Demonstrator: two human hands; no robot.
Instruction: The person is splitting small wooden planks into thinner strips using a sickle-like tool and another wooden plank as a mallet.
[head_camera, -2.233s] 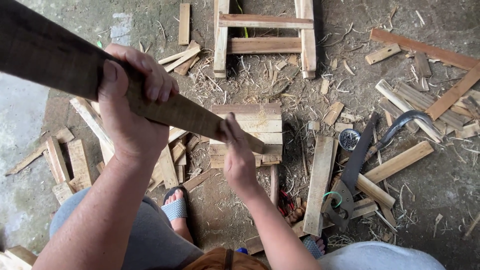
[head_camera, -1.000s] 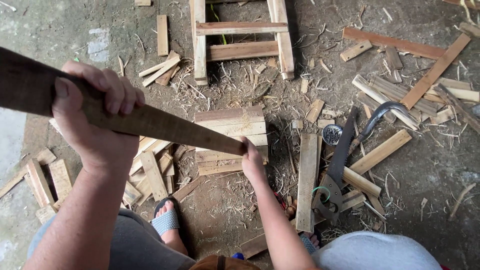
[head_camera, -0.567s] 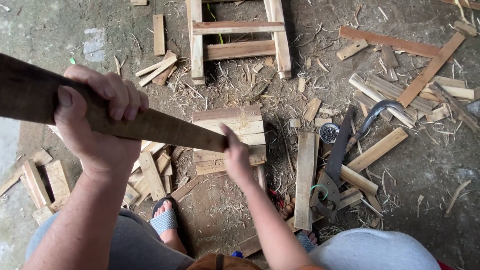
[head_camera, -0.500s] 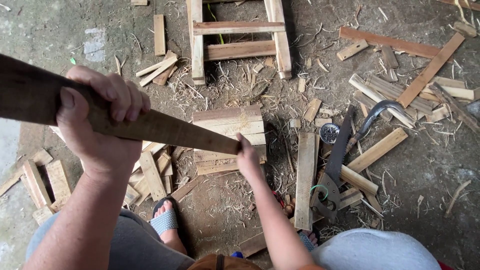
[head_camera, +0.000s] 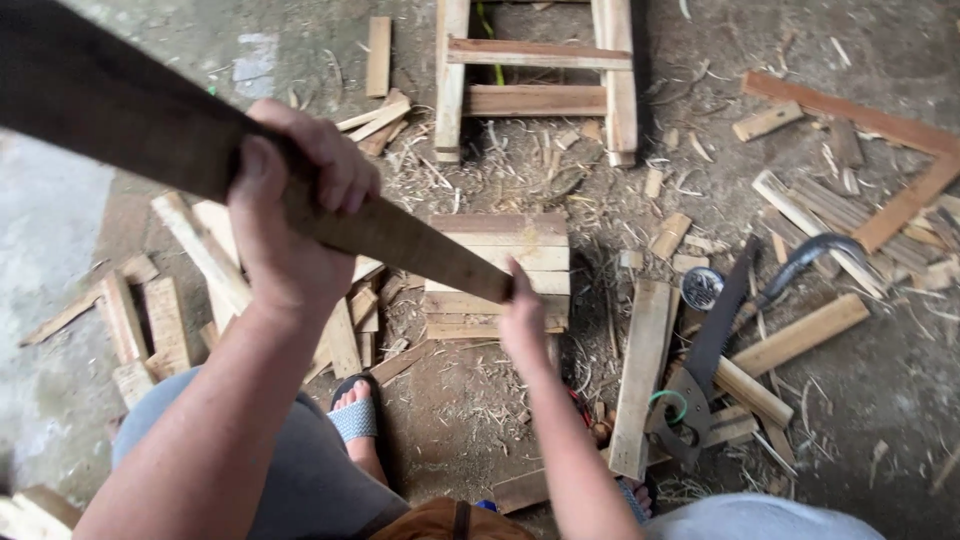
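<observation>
Head view: my left hand (head_camera: 290, 215) fingers clench a long dark wooden slat (head_camera: 130, 115), raised over the ground, its tip back beside my right hand (head_camera: 522, 318), which has slid off the pale stacked-plank block (head_camera: 500, 268) to its front edge; grip there unclear. Black-bladed handsaw (head_camera: 705, 365) lies right.

Dark brown plank (head_camera: 400, 235), pale tan wood block (head_camera: 510, 255), grey-white patterned sandal (head_camera: 352, 420).

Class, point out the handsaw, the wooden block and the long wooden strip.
handsaw (head_camera: 722, 318), head view, middle of blade
wooden block (head_camera: 520, 240), head view, top face
long wooden strip (head_camera: 400, 232), head view, bare stretch below left hand
</observation>
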